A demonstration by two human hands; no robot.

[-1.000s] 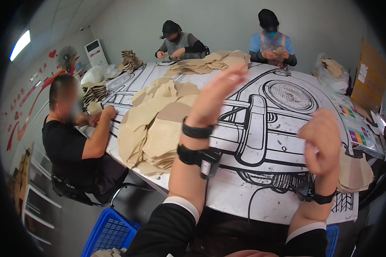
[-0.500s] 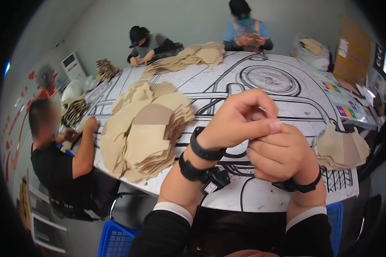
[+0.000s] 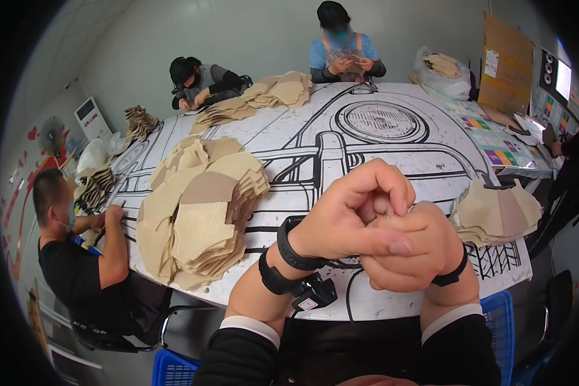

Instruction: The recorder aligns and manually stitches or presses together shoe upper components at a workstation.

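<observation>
Over the near edge of the table, my left hand (image 3: 360, 215) and my right hand (image 3: 408, 251) meet with fingers curled and touching. Both are closed in a pinch; anything between the fingertips is hidden or too small to make out. To the left of them lies a big, uneven pile of beige mesh fabric pieces (image 3: 202, 225), some with brownish panels. A smaller stack of similar pieces (image 3: 495, 212) rests to the right of my right hand. Dark bands circle both my wrists, and a small black device (image 3: 315, 293) hangs at the left one.
The white table (image 3: 289, 177) bears a black line drawing. Across it, two people sit near another beige pile (image 3: 257, 100); a third works at the left. A plastic bag (image 3: 444, 77) and a cardboard sheet (image 3: 505, 64) stand far right. Blue crates (image 3: 498, 321) flank me.
The whole view has shifted, with the piles now further left in it. My hands stay together; the left thumb has slid lower across the right hand, and the fingers have curled closer.
</observation>
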